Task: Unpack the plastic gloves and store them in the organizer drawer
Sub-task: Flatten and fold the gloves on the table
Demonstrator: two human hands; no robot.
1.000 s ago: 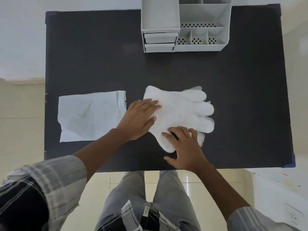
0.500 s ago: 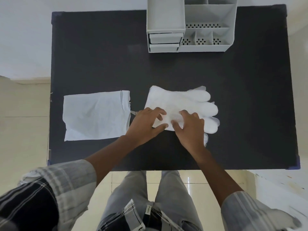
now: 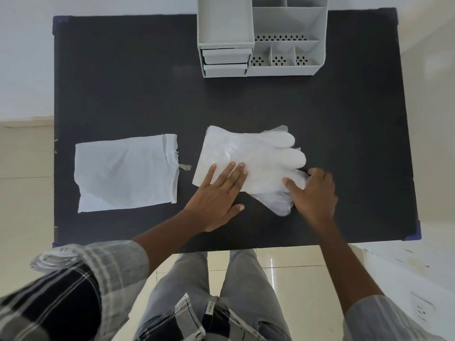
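Pinning the stack of plastic gloves [image 3: 248,156] flat to the black table [image 3: 123,82], the left hand [image 3: 216,198] lies open, fingers spread and straight, fingertips pressing on the cuff end and gripping nothing; that looks like an anchor so the slippery pile cannot slide. Over at the finger end, the right hand [image 3: 315,193] is curled, thumb on top of the pile and the other fingers bent down at its edge; it seems to be gathering or folding that end over, though whether anything is truly pinched I cannot tell. The gloves sit mid-table, well apart from the grey organizer [image 3: 261,38] at the far edge, whose 2 small drawers [image 3: 225,61] look closed. To the left, just beside the stack, lies the emptied white packet [image 3: 125,173], flat and torn open at its near side. The gloves themselves are thin, milky, translucent film, layered, with 1 loose layer spilling out toward the person, limp and crinkled.
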